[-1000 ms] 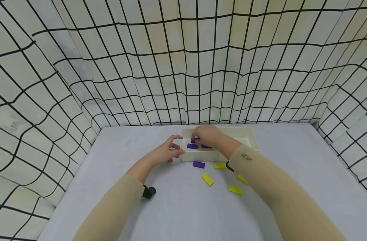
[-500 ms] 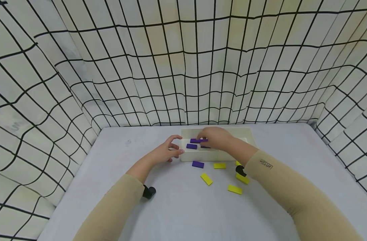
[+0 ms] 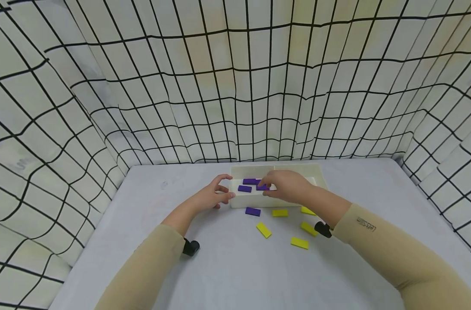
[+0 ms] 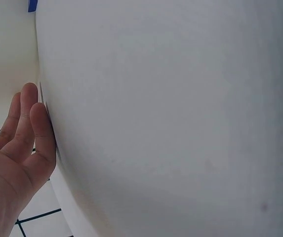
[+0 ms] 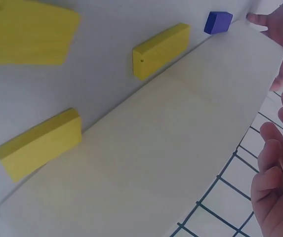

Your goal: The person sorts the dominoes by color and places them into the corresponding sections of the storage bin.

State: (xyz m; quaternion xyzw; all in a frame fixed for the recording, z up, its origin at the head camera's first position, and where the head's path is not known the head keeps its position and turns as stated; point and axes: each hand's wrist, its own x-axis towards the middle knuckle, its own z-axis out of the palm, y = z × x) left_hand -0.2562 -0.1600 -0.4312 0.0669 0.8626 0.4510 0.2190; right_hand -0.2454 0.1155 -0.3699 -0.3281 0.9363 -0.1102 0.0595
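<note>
A shallow white box (image 3: 266, 200) stands near the table's far edge, with several purple blocks (image 3: 244, 189) lying in its left part. My left hand (image 3: 211, 196) is at the box's left end, fingers spread and bent a little, fingertips at the wall. Above the inside of the box is my right hand (image 3: 287, 186), its fingertips close over the purple blocks. In the right wrist view the right hand (image 5: 279, 182) shows loosely bent fingers and no block is visible in them. One purple block (image 3: 253, 212) lies on the table in front of the box.
Several yellow blocks (image 3: 299, 243) lie scattered on the white table (image 3: 235, 275) in front of the box. A black net (image 3: 254, 99) over pale walls surrounds the table at the back and sides.
My right hand has moved right from the back-left purple block, which lies in the box. My left hand has stayed at the box's end. The head view has shifted slightly.
</note>
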